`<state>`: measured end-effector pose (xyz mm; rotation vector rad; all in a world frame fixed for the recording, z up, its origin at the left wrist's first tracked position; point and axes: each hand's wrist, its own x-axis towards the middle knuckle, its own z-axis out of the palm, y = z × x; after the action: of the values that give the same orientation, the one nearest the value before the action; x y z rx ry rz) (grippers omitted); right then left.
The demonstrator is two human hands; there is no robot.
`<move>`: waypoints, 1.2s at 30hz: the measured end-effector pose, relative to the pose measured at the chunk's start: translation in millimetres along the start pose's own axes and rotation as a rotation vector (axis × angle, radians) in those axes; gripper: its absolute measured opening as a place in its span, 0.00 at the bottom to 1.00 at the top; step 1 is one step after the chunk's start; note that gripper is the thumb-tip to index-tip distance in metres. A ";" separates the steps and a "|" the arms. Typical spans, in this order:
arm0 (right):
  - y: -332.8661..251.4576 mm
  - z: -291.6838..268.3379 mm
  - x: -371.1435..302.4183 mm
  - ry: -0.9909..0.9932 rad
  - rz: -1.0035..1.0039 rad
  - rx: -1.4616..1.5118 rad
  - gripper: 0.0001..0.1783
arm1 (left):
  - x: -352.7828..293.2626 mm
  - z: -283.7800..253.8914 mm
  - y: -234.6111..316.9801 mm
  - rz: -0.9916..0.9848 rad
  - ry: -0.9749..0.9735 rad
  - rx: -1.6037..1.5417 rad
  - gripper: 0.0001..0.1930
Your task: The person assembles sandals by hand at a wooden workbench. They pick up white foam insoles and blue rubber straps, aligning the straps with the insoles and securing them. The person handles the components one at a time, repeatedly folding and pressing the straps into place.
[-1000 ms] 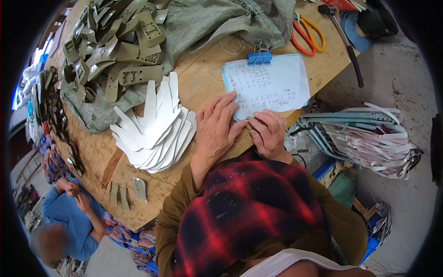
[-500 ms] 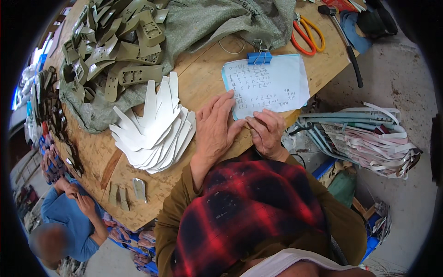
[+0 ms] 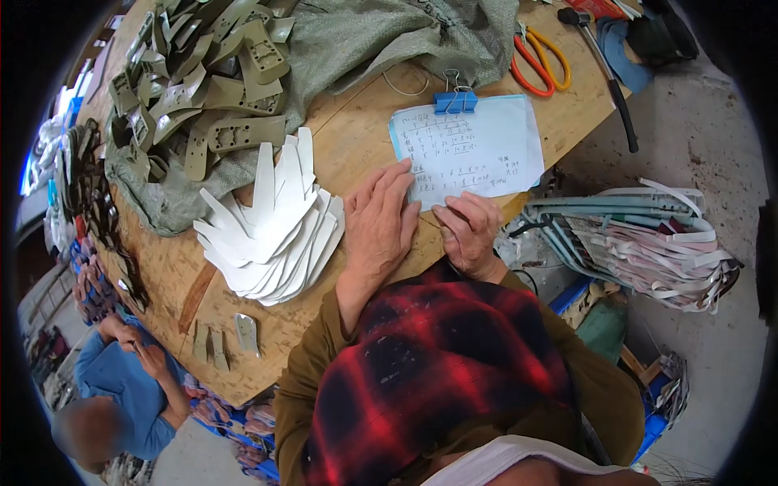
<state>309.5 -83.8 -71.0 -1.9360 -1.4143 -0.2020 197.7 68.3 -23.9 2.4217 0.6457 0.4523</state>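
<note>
Handwritten sheets of paper [image 3: 474,150] lie on the wooden table in front of me, held at the top by a blue binder clip [image 3: 455,102]. My left hand [image 3: 379,217] rests palm down, its fingers stretched out and the foremost tips touching the sheets' left edge. At the lower edge of the paper is my right hand [image 3: 470,231], its fingers bent inward; whether anything is pinched in them is hidden. Just left of my left hand, a fanned stack of white curved flat pieces [image 3: 279,235] sits on the table.
Olive moulded parts [image 3: 243,130] heap up on a grey-green woven sack [image 3: 381,49]. Orange-handled scissors [image 3: 539,65] and a hammer [image 3: 608,77] lie far right. Small metal-like pieces [image 3: 245,334] are near the left edge. Bundled straps [image 3: 664,259] stand right; another person [image 3: 130,381] sits lower left.
My left thumb has drawn back from my right fingers toward its own hand, leaving a gap between the hands. The right hand has hardly moved.
</note>
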 end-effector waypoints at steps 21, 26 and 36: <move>346.0 -149.8 177.7 0.133 0.513 -0.456 0.35 | 1.5 -4.7 3.9 0.010 -0.063 -0.020 0.24; 349.8 -134.0 190.5 -0.080 0.606 -0.719 0.42 | 0.4 -8.2 6.0 0.002 -0.063 0.003 0.25; 376.7 -127.0 200.7 -0.237 0.277 -0.755 0.29 | -3.9 -2.9 -3.2 0.022 -0.026 0.015 0.24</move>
<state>753.6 -62.0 -46.7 -2.8276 -1.2964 -0.4335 192.1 69.8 -24.3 2.4465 0.6141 0.4252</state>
